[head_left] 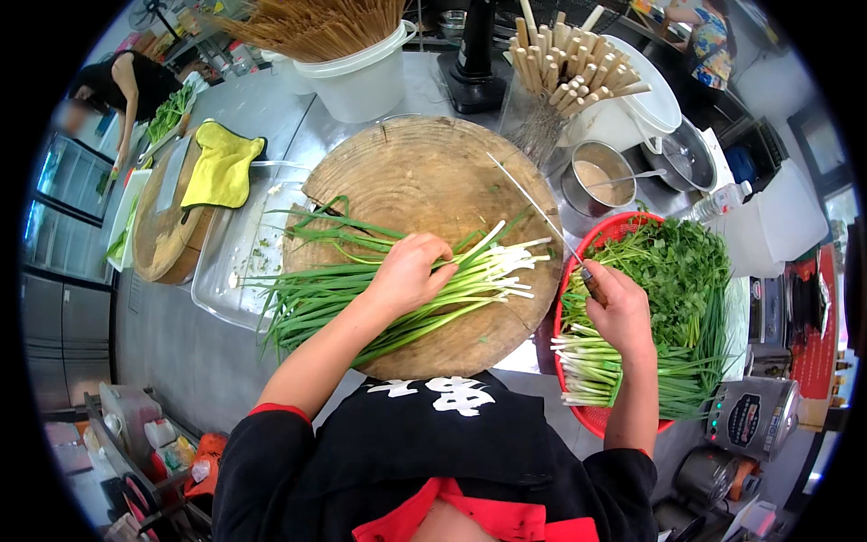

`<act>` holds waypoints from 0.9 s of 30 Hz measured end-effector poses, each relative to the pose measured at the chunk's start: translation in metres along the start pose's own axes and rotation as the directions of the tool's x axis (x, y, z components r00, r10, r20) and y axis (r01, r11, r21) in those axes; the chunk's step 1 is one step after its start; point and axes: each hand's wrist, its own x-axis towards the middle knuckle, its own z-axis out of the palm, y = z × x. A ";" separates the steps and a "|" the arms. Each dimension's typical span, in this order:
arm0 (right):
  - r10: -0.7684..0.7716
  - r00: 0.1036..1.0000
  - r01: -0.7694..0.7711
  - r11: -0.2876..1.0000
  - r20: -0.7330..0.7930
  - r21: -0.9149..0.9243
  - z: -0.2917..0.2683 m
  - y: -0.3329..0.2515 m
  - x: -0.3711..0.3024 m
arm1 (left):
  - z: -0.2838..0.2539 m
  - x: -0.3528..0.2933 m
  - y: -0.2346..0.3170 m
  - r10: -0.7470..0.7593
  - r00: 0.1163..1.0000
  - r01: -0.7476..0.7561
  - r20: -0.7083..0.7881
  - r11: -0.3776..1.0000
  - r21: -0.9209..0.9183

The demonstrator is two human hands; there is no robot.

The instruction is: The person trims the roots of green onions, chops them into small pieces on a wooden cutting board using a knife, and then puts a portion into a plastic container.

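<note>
One hand [621,305] grips a knife [545,218] (white lettering [461,395] marks the apron [406,452]).

Glass-dr fridge [61,237] stands L of grey metal tbl [181,316].

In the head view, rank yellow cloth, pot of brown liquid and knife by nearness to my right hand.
1. Knife: held in the right hand.
2. Pot of brown liquid: ahead of it.
3. Yellow cloth: far left.

Bare hands [408,274] [623,312]: two
Knife [542,216]: one
Spring onion piles [316,291] [589,366]: two
Round wooden boards [424,172] [158,242]: two
Red basket [591,419]: one
</note>
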 end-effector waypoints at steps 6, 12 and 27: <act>-0.270 0.963 0.265 0.956 -0.022 -0.126 0.002 -0.010 0.033 | 0.011 -0.001 0.006 0.105 0.990 -0.082 -0.092 0.970 0.231; -0.447 0.894 0.423 0.861 -0.026 -0.283 0.002 -0.017 0.064 | 0.010 -0.012 0.012 0.126 0.990 -0.095 -0.061 0.924 0.369; -0.425 0.905 0.424 0.897 0.018 -0.128 0.054 0.018 0.099 | -0.126 -0.086 -0.068 -0.387 0.910 -0.165 -0.150 -0.005 -0.986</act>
